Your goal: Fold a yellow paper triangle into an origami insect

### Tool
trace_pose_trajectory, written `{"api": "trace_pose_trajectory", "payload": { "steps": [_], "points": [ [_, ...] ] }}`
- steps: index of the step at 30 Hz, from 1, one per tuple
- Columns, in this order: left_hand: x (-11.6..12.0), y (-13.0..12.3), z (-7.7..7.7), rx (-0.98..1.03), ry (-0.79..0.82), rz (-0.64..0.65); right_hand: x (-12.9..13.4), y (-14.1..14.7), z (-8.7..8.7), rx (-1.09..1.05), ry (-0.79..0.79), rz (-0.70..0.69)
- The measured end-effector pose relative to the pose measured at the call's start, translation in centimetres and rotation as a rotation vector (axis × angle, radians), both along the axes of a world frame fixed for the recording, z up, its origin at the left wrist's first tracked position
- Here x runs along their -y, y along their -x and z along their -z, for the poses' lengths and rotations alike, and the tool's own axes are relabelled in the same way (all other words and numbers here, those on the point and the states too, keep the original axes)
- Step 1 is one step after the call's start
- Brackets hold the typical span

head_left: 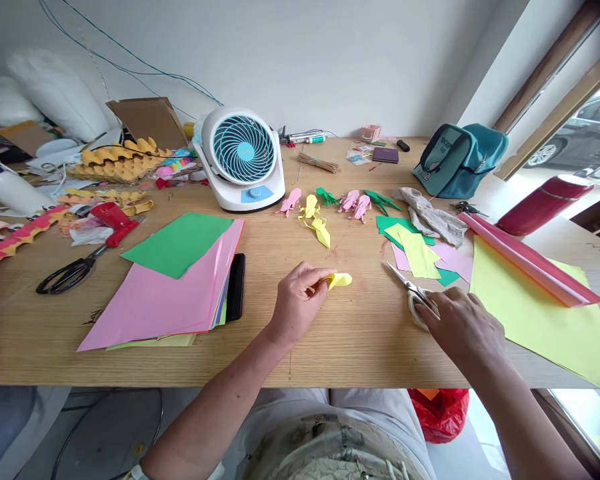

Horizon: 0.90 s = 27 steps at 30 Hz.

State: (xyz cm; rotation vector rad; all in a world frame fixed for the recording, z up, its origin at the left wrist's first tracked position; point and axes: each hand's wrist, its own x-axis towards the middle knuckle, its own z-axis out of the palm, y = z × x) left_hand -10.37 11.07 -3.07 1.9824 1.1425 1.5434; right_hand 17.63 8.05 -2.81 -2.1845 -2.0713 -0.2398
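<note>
Near the middle of the table, my left hand [300, 300] pinches a small folded yellow paper [341, 280] between thumb and fingers. To the right, my right hand [463, 323] rests over the handles of the scissors [410, 287], whose blades point away to the upper left, slightly parted. Its fingers bend around the handle, and part of the grip is hidden under them. Beyond my hands lie small folded paper figures: yellow ones [321, 232], pink ones [362, 207] and green ones [381, 201]. Cut green, yellow and pink pieces [417, 255] lie behind the scissors.
On the left are a stack of coloured sheets [170, 300], a phone [235, 287] and black-handled scissors [70, 275]. A fan [245, 160] stands behind. Yellow sheets [540, 320], a pink roll [530, 260], a red bottle [543, 205] and a teal bag [460, 160] are on the right.
</note>
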Motion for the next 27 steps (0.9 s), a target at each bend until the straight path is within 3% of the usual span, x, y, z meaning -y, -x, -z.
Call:
{"api": "trace_pose_trajectory", "payload": {
  "steps": [1, 3, 6, 8, 20, 27],
  "points": [
    [0.1, -0.1, -0.1, 0.0, 0.016, 0.023, 0.0, 0.8, -0.4, -0.054, -0.083, -0.047],
    [0.4, -0.3, -0.3, -0.01, 0.032, 0.063, -0.1, 2.9, -1.2, -0.298, -0.207, -0.3],
    [0.7, -0.5, -0.5, -0.034, 0.038, 0.099, -0.9, 6.3, -2.4, -0.661, -0.156, -0.594],
    [0.8, -0.6, -0.7, -0.046, 0.05, 0.104, -1.6, 8.0, -2.8, -0.759, -0.135, -0.688],
    [1.1, -0.4, -0.9, -0.16, 0.03, 0.119, -2.8, 8.5, -1.5, -0.942, -0.147, -0.788],
    [0.8, -0.4, -0.8, -0.252, -0.076, 0.079, -3.0, 8.2, -1.3, -0.991, -0.112, -0.828]
  ]
}}
